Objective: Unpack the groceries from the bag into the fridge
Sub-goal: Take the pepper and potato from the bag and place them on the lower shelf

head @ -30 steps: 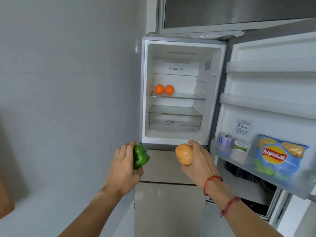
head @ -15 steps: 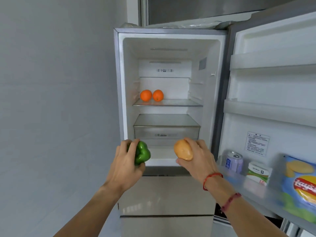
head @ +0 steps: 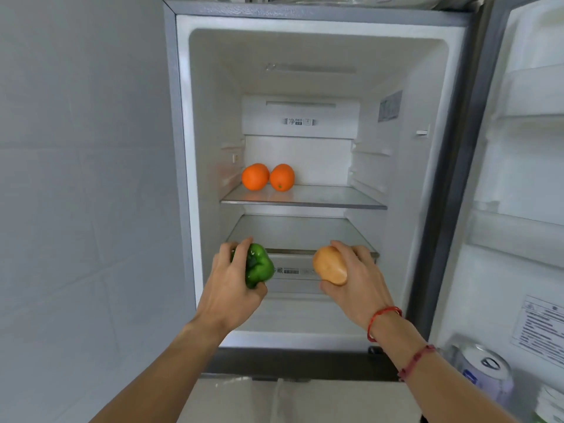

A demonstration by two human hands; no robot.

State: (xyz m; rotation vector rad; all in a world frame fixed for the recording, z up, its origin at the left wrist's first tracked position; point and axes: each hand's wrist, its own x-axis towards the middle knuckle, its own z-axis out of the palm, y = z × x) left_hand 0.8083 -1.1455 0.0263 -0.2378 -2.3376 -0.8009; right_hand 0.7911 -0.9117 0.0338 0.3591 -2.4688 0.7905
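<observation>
The left hand point(head: 225, 288) is gripping a pepper point(head: 259, 267) and the right hand point(head: 360, 282) is holding what looks like a potato point(head: 331, 265), both hovering at the open fridge point(head: 305, 18), not yet shelved. Two oranges point(head: 255, 177) are sitting on a shelf point(head: 329, 198). The bag is out of view, so the remainder is unclear.

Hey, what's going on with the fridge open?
Someone is loading the open fridge. Their left hand holds a green pepper and their right hand holds a tan potato, both held up in front of the drawer, not yet set down. Two oranges sit on the glass shelf above.
</observation>
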